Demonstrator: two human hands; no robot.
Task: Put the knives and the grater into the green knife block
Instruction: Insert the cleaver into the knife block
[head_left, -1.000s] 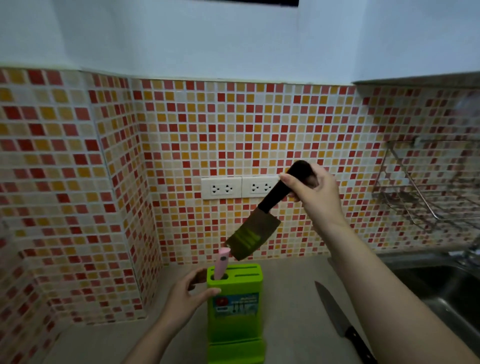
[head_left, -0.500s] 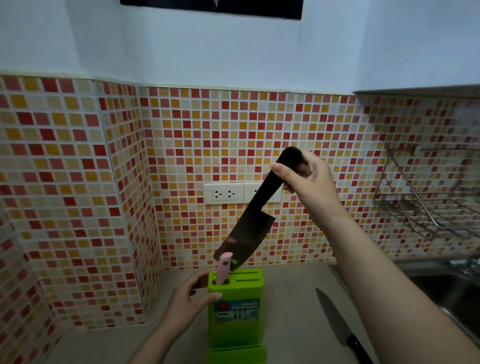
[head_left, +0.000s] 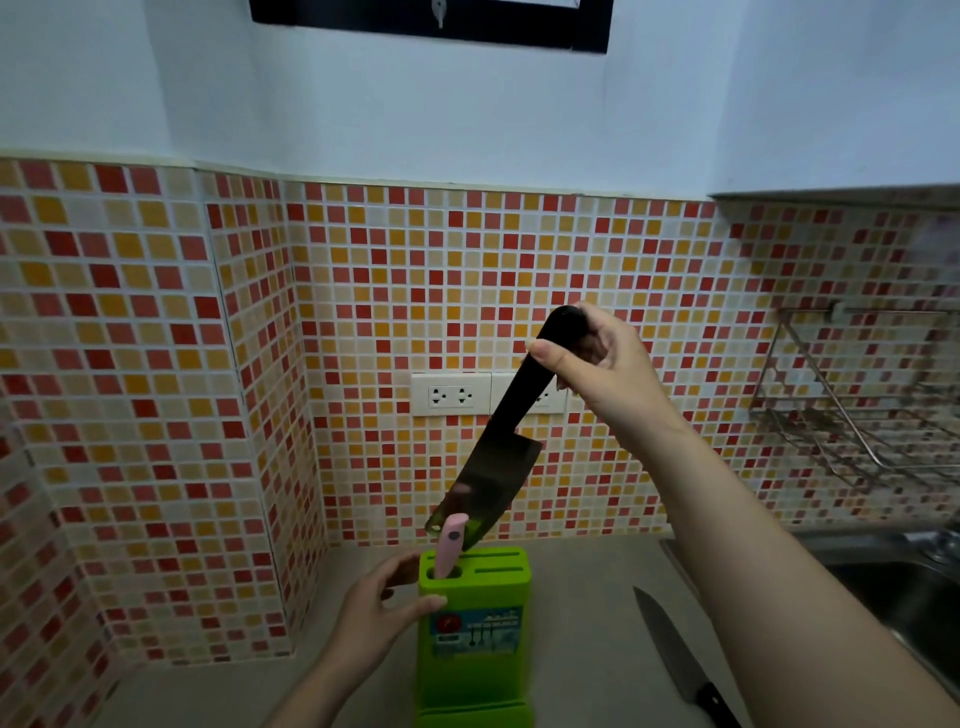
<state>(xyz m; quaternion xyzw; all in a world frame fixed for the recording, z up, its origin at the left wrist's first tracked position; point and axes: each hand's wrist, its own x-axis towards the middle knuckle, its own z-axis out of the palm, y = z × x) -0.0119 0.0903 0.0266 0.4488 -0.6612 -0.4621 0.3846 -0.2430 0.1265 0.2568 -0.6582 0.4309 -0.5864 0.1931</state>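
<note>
The green knife block (head_left: 475, 670) stands upright on the counter in the corner. A pink-handled tool (head_left: 451, 543) sticks out of its round left hole. My left hand (head_left: 374, 618) grips the block's left side. My right hand (head_left: 597, 364) holds a cleaver (head_left: 493, 478) by its black handle, blade tilted down and to the left. The blade's lower end hangs just above the block's top, behind the pink handle. A black-handled chef's knife (head_left: 675, 660) lies flat on the counter to the right of the block.
Tiled walls close the corner to the left and behind the block. Wall sockets (head_left: 451, 395) sit behind the cleaver. A wire rack (head_left: 852, 415) hangs on the right wall above a steel sink (head_left: 904, 597). The grey counter (head_left: 582, 597) stretches between block and sink.
My right hand has turned the cleaver steeper and brought its blade end down close over the block's top. My left hand stays on the block. The camera has tilted up a little.
</note>
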